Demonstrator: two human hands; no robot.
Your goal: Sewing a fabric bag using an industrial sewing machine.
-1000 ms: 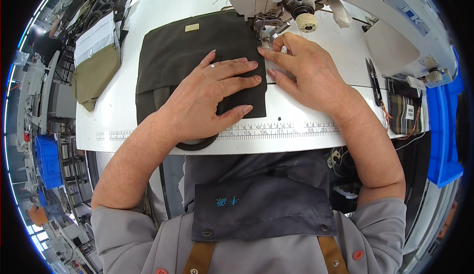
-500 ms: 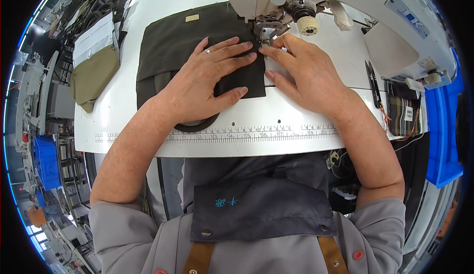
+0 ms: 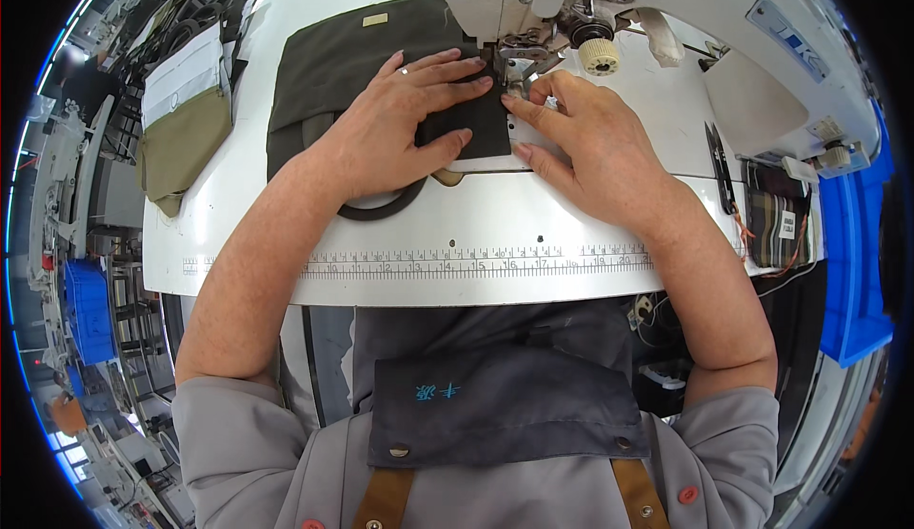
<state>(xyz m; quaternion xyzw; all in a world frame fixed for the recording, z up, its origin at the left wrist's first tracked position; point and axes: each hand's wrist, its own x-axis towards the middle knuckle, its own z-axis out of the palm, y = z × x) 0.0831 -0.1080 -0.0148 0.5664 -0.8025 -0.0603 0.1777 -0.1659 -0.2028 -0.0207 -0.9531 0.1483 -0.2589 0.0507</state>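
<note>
A dark olive fabric piece [image 3: 324, 67] with a small pale label lies under the sewing machine's presser foot [image 3: 514, 67]. My left hand [image 3: 395, 124] rests spread on this fabric, wearing a ring. A curved dark loop [image 3: 371, 212] shows from beneath the fabric below that hand. My right hand [image 3: 595, 143] is at the fabric's right edge beside the foot, index fingertip touching near the edge and thumb apart from it, other fingers bent. Black thread snips [image 3: 721, 167] lie to the right of that hand.
The white table [image 3: 476, 286] has a printed ruler along its front. Olive and white fabric pieces [image 3: 186, 129] lie at left, striped cloth [image 3: 769, 215] at right. Blue bins [image 3: 843, 272] stand right, another [image 3: 88, 310] far left among machines. A dark-clothed person [image 3: 81, 91] is in the left background.
The fabric, the loop and my left hand have moved away from me, toward the back of the table. My right hand stays beside the presser foot with small movements.
</note>
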